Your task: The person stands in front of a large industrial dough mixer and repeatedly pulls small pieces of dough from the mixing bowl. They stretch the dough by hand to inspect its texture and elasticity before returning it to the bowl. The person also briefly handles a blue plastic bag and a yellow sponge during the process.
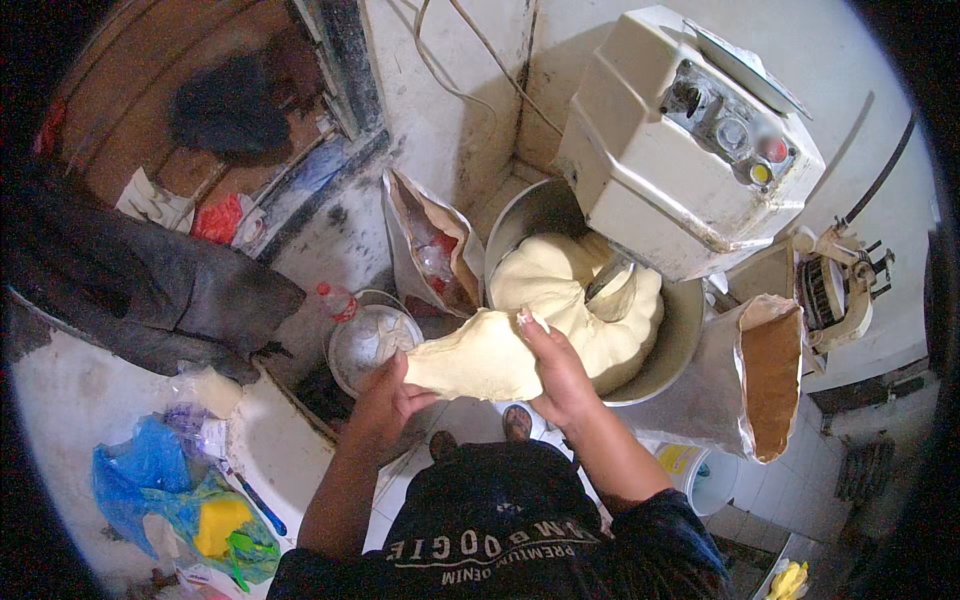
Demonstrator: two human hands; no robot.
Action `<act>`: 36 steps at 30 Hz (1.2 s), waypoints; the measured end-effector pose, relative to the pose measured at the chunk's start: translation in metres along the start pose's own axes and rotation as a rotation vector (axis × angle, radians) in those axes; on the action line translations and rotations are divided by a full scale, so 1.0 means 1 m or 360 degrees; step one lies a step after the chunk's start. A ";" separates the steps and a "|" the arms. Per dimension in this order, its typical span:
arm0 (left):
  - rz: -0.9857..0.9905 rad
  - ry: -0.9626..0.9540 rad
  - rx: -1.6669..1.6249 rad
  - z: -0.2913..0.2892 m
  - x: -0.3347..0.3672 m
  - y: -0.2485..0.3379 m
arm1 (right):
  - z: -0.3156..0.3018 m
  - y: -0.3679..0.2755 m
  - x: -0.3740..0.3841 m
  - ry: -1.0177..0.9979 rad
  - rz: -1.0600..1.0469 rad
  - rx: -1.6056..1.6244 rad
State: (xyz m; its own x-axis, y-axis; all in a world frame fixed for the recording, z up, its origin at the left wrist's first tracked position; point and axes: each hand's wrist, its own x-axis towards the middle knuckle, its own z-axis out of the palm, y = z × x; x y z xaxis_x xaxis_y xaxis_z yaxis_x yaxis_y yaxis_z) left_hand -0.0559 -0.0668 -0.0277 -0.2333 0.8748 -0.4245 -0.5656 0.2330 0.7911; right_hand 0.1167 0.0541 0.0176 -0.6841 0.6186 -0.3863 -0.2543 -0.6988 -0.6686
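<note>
Between my two hands stretches a thick, flat piece of pale yellow dough (475, 358). My left hand (385, 398) pinches its left end, and my right hand (560, 375) grips the right end with the thumb on top. Behind it a large mass of the same dough (545, 275) fills the metal mixer bowl (688, 325), bulging around the mixing tool (608, 275). From this view I cannot tell whether the held piece still joins the mass at its upper right edge.
The white mixer head (640, 150) overhangs the bowl. Beside the bowl stand an open sack (415, 225), a bucket (360, 350) with a red-capped bottle (337, 300), and another open sack (720, 385). Plastic bags (150, 465) and a blue-handled tool (262, 505) lie on the left surface.
</note>
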 end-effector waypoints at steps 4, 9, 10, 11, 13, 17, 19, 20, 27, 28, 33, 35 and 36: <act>-0.0404 -0.0235 -0.0217 -0.007 0.021 -0.048 | -0.003 0.012 0.005 -0.0172 0.0021 0.0123; -0.0483 -0.0814 -0.0634 0.005 0.012 -0.088 | 0.003 0.025 0.000 -0.0379 0.0186 0.0310; -0.0408 -0.0880 -0.0920 0.015 0.007 -0.078 | 0.003 0.028 0.002 -0.0387 0.0124 0.0289; -0.0297 -0.0677 -0.0738 0.022 0.005 -0.069 | 0.001 0.030 0.003 -0.0397 0.0064 0.0268; -0.0052 -0.0259 -0.0373 0.031 0.004 -0.048 | -0.006 0.029 0.002 -0.0417 -0.0001 0.0197; 0.0203 0.0158 -0.0417 0.003 0.008 -0.025 | -0.036 0.035 0.004 -0.0333 0.0020 0.0117; 0.0273 0.0262 -0.0297 0.007 -0.006 -0.001 | -0.060 0.043 0.007 -0.0256 0.0210 -0.0040; 0.0308 0.0314 -0.0238 0.010 -0.013 0.009 | -0.069 0.045 0.009 -0.0223 0.0293 -0.0147; 0.0369 -0.0009 0.0635 0.021 -0.026 0.019 | -0.069 0.052 0.026 -0.0081 -0.0159 -0.1016; 0.0274 -0.0163 0.0791 0.028 -0.028 0.028 | -0.055 0.050 0.026 -0.0155 -0.0296 -0.1025; 0.0155 -0.0278 0.1388 0.035 -0.019 0.029 | -0.009 0.041 0.013 -0.0363 -0.0283 -0.0884; 0.0141 -0.0265 0.1337 0.027 -0.016 0.029 | -0.008 0.026 0.015 -0.0372 -0.0230 -0.1303; 0.0157 -0.0293 0.1387 0.022 -0.015 0.028 | -0.010 0.021 0.015 -0.0366 -0.0205 -0.1519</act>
State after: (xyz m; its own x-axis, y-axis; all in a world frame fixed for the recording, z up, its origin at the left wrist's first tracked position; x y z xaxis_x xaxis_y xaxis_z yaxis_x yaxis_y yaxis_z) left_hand -0.0512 -0.0638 0.0105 -0.0758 0.9447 -0.3191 0.2695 0.3275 0.9056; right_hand 0.1081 0.0521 -0.0083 -0.8316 0.5143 -0.2096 0.2525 0.0139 -0.9675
